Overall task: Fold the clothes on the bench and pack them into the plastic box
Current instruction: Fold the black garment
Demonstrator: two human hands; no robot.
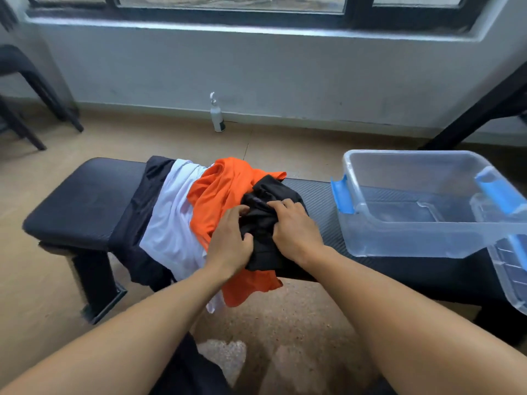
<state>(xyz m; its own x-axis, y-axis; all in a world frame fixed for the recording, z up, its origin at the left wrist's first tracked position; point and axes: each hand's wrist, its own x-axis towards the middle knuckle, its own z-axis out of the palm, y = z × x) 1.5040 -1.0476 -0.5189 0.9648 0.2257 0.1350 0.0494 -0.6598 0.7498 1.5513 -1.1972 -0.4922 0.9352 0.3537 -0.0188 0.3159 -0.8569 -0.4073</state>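
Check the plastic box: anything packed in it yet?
Empty. The plastic box is clear, lid off, and only its bare bottom shows through; both hands grip a bunched black garment on the bench.

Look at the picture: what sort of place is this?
Probably a plain indoor room, perhaps a home workout or utility space: a padded black bench on a bare floor, a window above a grey wall, and a bottle standing by the skirting.
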